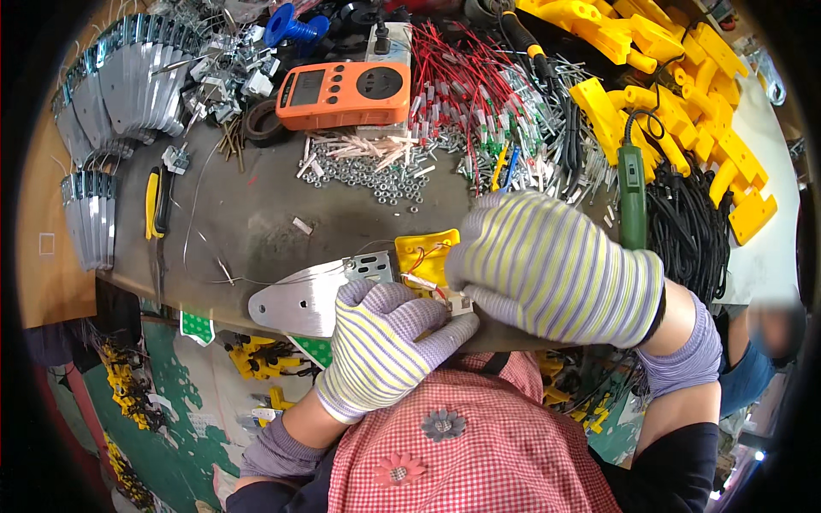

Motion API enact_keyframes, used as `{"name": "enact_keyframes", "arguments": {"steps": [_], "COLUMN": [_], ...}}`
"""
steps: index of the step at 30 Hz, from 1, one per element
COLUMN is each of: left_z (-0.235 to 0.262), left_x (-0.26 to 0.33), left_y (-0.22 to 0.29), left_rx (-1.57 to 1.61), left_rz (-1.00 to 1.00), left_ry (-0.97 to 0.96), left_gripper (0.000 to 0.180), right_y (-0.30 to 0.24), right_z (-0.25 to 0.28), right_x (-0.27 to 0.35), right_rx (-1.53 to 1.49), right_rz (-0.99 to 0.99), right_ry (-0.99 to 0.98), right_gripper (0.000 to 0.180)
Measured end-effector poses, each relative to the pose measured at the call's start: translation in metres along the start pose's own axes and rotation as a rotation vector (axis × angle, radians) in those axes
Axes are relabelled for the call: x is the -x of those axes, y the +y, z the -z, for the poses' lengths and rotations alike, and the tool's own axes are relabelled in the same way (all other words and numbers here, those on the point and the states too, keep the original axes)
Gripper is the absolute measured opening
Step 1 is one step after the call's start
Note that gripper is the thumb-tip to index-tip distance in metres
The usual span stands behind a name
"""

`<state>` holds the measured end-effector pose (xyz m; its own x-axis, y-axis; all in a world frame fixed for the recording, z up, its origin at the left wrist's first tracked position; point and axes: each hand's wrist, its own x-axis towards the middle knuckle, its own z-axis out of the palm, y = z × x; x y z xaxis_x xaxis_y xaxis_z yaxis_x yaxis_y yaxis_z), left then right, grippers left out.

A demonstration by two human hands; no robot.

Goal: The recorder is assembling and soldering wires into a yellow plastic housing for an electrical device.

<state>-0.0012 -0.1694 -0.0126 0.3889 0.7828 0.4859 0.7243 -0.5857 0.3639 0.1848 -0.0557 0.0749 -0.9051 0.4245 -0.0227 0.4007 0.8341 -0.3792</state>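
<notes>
A: Nearest the person, what are the hands on?

B: Left hand (389,346), in a striped glove, is closed around the near end of a flat metal plate (299,301) at the front edge of the bench (256,205). Fingers curl over it, thumb toward a small white connector (457,303).

A: Right hand?

B: Right hand (552,269), same kind of glove, is cupped over a yellow plastic part (425,255) that sits on the plate's inner end. Fingers are bent down; whether they pinch anything, I cannot tell, the palm hides it. Thin red wires run from the yellow part to the connector between the two hands.

A: Just beyond?

B: A green soldering iron (633,192) stands just behind the right hand. Left of centre, a yellow-handled knife (154,203) lies on the bench, well apart.

A: Further back?

B: A scatter of small nuts (376,178), then an orange meter (344,94), a heap of red wires (462,85), and yellow plastic housings (676,85) piled at far right. Stacked metal blades (128,85) fan along the far left.
</notes>
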Motion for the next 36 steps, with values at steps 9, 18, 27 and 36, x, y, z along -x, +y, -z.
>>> {"name": "enact_keyframes", "arguments": {"steps": [9, 18, 27, 36], "left_z": [-0.002, 0.0, -0.004, 0.009], "left_x": [-0.009, -0.002, 0.0, 0.002], "left_y": [-0.001, -0.003, -0.003, -0.007], "left_rx": [0.075, 0.095, 0.093, 0.174], "left_rz": [-0.015, 0.011, -0.01, 0.041], "left_ry": [0.098, -0.04, 0.027, 0.103], "left_gripper": [0.033, 0.03, 0.031, 0.028], "right_y": [0.007, 0.021, 0.025, 0.01], "right_z": [-0.001, 0.006, -0.005, -0.009], "right_x": [-0.007, -0.017, -0.012, 0.011], "right_rx": [-0.092, -0.303, -0.46, -0.57], "right_rz": [0.063, 0.024, -0.03, -0.151], "right_ry": [-0.107, -0.164, -0.181, 0.092], "right_gripper": [0.014, 0.012, 0.011, 0.02]}}
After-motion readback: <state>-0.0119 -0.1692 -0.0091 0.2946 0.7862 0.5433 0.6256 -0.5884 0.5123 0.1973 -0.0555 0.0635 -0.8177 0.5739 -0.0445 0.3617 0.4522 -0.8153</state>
